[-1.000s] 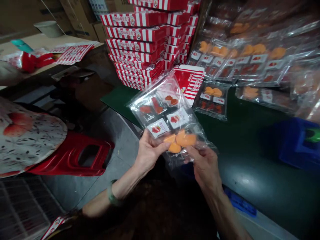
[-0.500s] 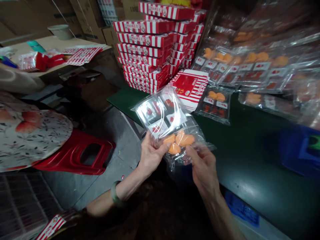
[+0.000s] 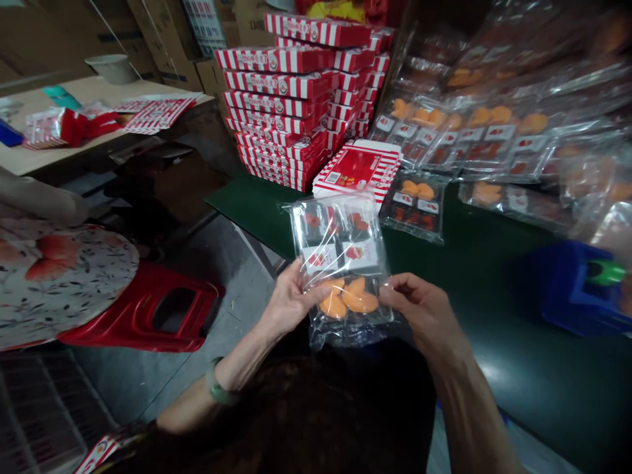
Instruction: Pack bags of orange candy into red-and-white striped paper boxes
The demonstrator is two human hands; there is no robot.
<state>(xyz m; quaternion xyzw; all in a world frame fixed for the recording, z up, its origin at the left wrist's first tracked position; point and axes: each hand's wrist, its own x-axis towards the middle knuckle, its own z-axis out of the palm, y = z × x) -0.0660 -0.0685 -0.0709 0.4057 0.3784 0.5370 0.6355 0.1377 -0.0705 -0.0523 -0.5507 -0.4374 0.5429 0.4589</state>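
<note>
Between my hands is a transparent plastic packet with a dark tray inside. Several orange pieces lie in its near end; white cards with red prints and small reddish items fill the rest. My left hand is closed on the packet's left edge, thumb on top, and a green bangle circles that wrist. At the right edge, my right hand pinches the film between thumb and fingers. Just beyond the packet, flat red-and-white striped cartons lie on the green table.
Striped boxes stand in tall stacks behind. More filled packets are heaped at the back right, with one single packet nearer. A blue bin sits at right. On the left are a red stool and someone in floral clothing.
The packet has turned more upright and square to me, with less glare on it. My right hand has shifted from its lower corner to its right edge. My left hand keeps its hold.
</note>
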